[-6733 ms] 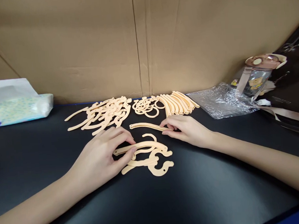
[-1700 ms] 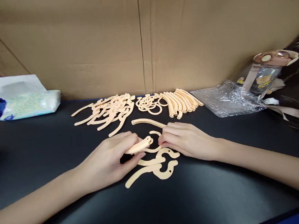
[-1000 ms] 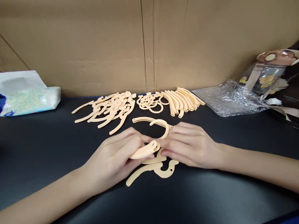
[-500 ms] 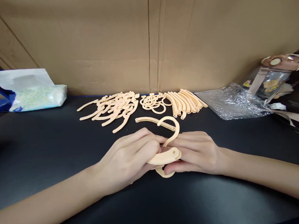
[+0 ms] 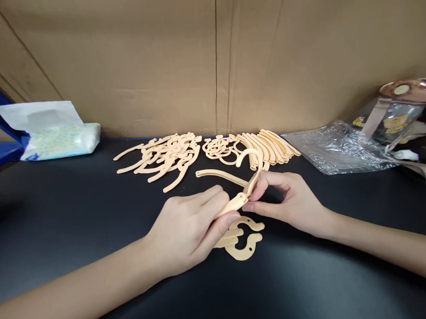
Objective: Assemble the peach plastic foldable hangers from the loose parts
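Note:
My left hand (image 5: 191, 228) is closed around a cream plastic hanger arm (image 5: 233, 205), with its holed end pointing right. Between the fingertips of my right hand (image 5: 291, 200) is the lower end of a curved hanger hook (image 5: 259, 164), touching that holed end. Whether the two parts are joined I cannot tell. Below my hands, on the black table, lie flat curved hanger pieces (image 5: 242, 253), partly hidden by my left hand. Just beyond my hands rests a single loose hanger arm (image 5: 219, 175), its right end covered.
At the back lie a pile of hanger pieces (image 5: 167, 157), a heap of hooks (image 5: 217, 147) and a row of arms (image 5: 270, 146). A tissue pack (image 5: 58, 137) sits left. Clear plastic bag (image 5: 337, 149) and a bottle (image 5: 399, 112) stand right, before a cardboard wall (image 5: 149, 62).
My right hand has drawn back to a fingertip pinch on the hook, which has shifted up and right. The arm in my left hand has tilted upward, and the flat pieces below show more.

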